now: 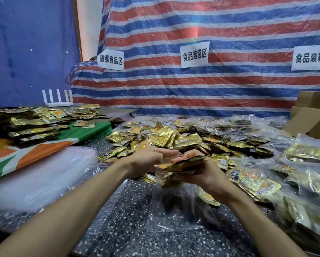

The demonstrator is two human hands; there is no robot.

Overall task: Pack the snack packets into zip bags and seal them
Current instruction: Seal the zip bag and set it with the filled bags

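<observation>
Our hands meet above the middle of the desk [137, 229], a dark speckled surface. Our right hand [202, 175] curls round a stack [185, 164] of gold packets, held at the mouth of a clear zip bag [174, 201] that hangs down to the desk. Our left hand [151, 158] sits against the stack's left end with fingers bent; blur keeps us from telling whether it grips anything. Just beyond the hands lies a wide heap of loose packets [174, 140]. To the right, filled bags [304, 173] are piled up, and behind them stands a cardboard box [311, 117]. On the left a pile of empty bags [40, 173] rests beside a green and orange cloth [44, 151], which carries more packets in dark bundles [25, 125]. A white router [58, 101] with upright aerials stands at the back left. The room behind is hung with a red, white and blue striped tarp [192, 89] bearing three paper signs [194, 54], and a plain blue sheet [25, 52] covers the left wall.
</observation>
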